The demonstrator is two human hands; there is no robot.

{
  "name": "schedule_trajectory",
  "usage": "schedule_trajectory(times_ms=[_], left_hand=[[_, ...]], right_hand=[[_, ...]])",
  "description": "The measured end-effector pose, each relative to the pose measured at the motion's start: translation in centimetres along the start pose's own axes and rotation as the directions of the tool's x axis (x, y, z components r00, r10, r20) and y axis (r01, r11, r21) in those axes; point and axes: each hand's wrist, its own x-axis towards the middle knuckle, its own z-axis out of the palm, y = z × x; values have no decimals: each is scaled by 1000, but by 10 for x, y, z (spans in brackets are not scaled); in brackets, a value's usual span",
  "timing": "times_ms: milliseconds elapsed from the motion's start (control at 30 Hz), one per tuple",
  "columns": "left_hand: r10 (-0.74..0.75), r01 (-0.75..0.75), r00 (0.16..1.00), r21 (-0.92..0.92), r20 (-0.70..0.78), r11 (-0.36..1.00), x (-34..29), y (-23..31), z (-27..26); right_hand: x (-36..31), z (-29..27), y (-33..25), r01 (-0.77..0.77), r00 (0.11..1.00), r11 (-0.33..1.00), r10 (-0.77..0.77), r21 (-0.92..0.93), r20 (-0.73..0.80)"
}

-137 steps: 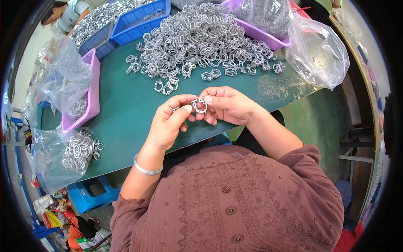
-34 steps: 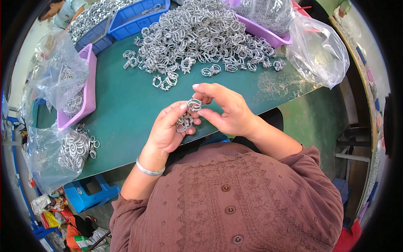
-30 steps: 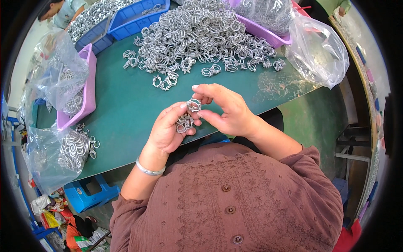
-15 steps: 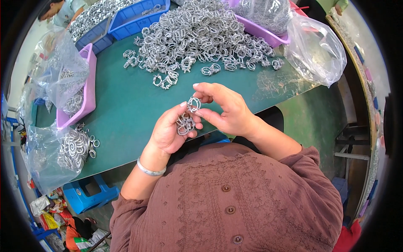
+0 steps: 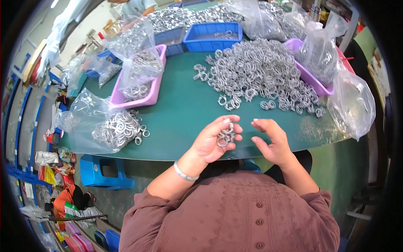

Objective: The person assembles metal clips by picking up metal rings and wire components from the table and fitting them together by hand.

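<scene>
Over the near edge of the green table [image 5: 180,101], my left hand [image 5: 203,145] is closed around a small bunch of silver metal ring-shaped parts [image 5: 226,136], its thumb on top. To the right of it, my right hand [image 5: 275,145] is raised with thumb and fingers apart, and nothing shows between them. A large heap of similar silver ring parts [image 5: 260,69] lies beyond both hands, with a few loose ones at its near edge.
At the left stand a pink-purple bin [image 5: 158,84] with bagged parts and a clear bag [image 5: 84,130] spilling rings. A blue bin [image 5: 214,44] sits behind the heap. Another clear bag [image 5: 352,105] hangs at the right edge. A blue stool [image 5: 90,170] stands below the table; a person [image 5: 140,8] is at the far side.
My hands have separated; the right one has let go of the ring part it was touching and drawn off to the right. The view has swung left, shifting everything rightward.
</scene>
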Motion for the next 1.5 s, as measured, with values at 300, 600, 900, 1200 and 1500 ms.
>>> schedule_trajectory(times_ms=[300, 600, 900, 1200, 1500], left_hand=[[805, -615, 528, 776, 271, 142, -27, 185, 59], [748, 546, 664, 681, 3, -487, -17, 304, -1], [361, 163, 925, 731, 121, -663, -55, 258, 31], [888, 396, 374, 820, 268, -414, -108, 343, -44], [515, 105, 272, 507, 813, -855, -47, 164, 21]], right_hand=[[-21, 3, 27, -134, 989, 990, 132, -35, -58], [-18, 4, 34, -119, 993, 993, 119, -1, -25], [-12, 0, 37, -133, 990, 981, 139, -139, 32], [42, 32, 55, -202, 966, 941, 238, -272, 103], [63, 37, 74, -305, 922, 884, 368, -354, 124]])
